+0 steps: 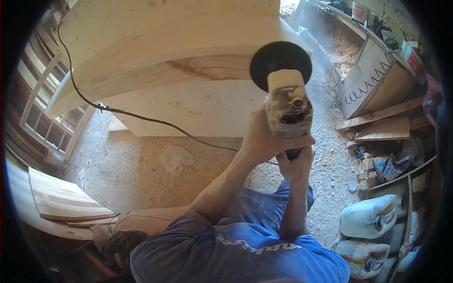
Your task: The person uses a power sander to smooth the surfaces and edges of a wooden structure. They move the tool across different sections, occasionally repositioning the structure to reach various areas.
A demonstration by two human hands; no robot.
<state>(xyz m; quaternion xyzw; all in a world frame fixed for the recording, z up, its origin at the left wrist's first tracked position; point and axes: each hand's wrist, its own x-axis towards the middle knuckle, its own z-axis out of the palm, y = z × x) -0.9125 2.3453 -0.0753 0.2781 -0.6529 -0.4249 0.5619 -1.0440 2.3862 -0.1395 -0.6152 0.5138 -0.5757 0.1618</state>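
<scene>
A dusty power tool [289, 108] with a round black disc [281, 63] is held up in front of me, its disc against or just over the right end of a large curved wooden piece [188, 66]. My left hand [260, 137] is wrapped round the tool's body from the left. Below it, my right hand [296, 165] grips the rear handle, whose dark end shows between the hands. A black cord [141, 116] runs across the wood and down to the tool.
Wooden boards [66, 198] lie at the lower left, near a wooden frame [52, 113]. A plastic bag [176, 159] lies on the dusty floor. At the right are a coiled hose [361, 92], planks [382, 128], and white canisters [368, 217].
</scene>
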